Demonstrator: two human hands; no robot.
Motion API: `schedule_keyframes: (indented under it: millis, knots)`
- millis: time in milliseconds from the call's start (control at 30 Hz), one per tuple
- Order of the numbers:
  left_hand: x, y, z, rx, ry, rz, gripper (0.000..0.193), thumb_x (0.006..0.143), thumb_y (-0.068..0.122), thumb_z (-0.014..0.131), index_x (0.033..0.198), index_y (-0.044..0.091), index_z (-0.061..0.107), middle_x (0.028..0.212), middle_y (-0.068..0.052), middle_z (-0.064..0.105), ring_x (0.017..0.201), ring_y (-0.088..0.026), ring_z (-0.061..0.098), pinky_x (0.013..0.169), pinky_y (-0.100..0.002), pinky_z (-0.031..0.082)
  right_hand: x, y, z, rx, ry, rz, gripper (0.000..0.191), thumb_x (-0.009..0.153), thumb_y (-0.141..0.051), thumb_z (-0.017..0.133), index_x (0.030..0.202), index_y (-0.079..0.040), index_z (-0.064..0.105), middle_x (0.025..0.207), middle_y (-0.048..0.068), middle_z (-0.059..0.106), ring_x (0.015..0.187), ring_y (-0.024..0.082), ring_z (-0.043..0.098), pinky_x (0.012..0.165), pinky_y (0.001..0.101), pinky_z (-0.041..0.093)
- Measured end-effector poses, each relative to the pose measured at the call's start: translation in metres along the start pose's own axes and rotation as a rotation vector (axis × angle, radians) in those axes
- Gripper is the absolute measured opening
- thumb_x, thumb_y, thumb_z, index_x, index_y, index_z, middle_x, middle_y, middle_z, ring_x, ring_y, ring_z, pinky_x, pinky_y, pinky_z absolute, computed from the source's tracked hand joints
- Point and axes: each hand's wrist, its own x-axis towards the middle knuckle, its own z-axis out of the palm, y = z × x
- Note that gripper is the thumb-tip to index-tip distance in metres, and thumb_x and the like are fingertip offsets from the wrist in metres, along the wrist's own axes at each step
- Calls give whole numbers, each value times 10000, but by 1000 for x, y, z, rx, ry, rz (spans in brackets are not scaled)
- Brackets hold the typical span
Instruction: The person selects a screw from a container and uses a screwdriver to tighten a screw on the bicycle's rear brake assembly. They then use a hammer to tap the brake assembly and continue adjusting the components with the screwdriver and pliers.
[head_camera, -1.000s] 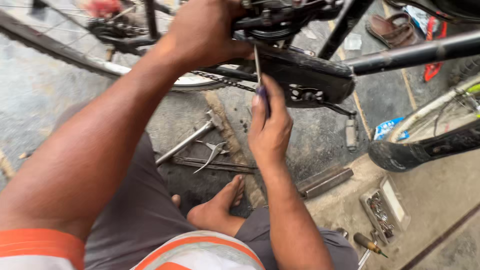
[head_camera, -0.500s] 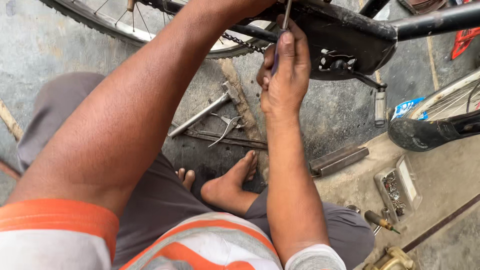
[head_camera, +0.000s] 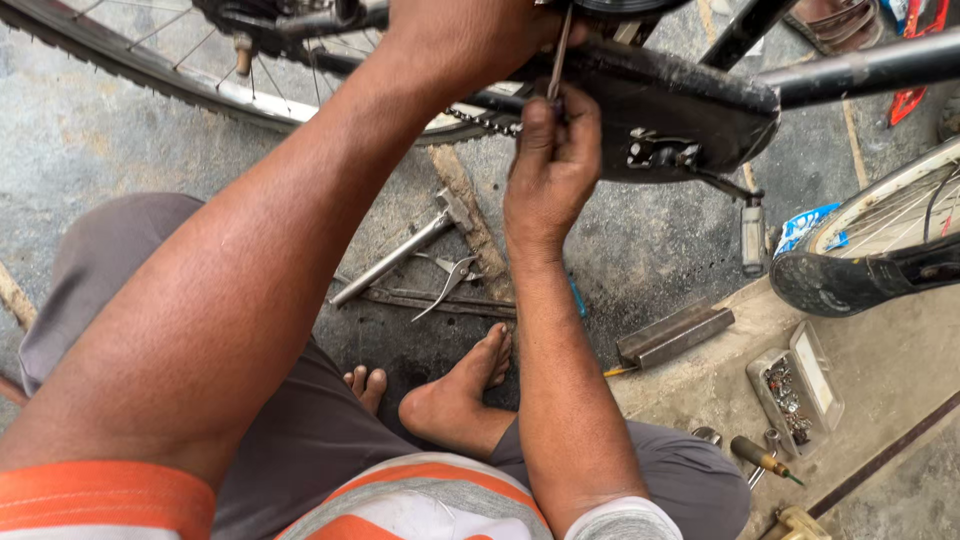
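Right hand (head_camera: 548, 170): upper centre of frame, fingers pinched on a thin metal rod (head_camera: 560, 45), held upright against the black chain guard (head_camera: 690, 105).
Left hand (head_camera: 470, 35): top centre, clamped on the bicycle frame; what the fingers grip is hidden.
Advice: keep the rod straight and the frame steady.
Floor: hammer (head_camera: 400, 255) and pliers (head_camera: 450, 280) at centre.

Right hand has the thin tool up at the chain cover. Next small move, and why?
Probably seat the tip before turning. The right hand pinches a thin metal tool upright at the top edge of the black chain cover, and the left hand braces the frame above. The tip's contact point is hidden, so I'd confirm it first.
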Motion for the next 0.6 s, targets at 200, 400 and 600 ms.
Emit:
schedule_keyframes:
  millis: [200,400,600]
  knots:
    - [2,10,-28,74,-66,-137,449,853,580,859,924,140,805,598,-25,700,447,-178,651,401,-343,502,-2,-1,5,-44,29,156,422,1129,-477,578,1199,-66,648,699,-65,510,585,-5,450,545,204,326]
    - [4,21,-52,-20,-51,-149,360,815,469,889,1013,176,823,650,-38,718,539,-224,696,477,-391,530,10,-22,-14,516,-193,496,366,1049,-407,609,1082,-43,635,654,-56,475,509,20,395,406,220,287]
    - [8,25,-60,-74,-127,-195,387,831,463,890,1059,160,810,628,-54,708,513,-248,684,492,-415,525,5,-31,-2,9,-31,252,383,1139,-463,576,1092,-84,608,728,-53,512,603,42,466,509,217,347]
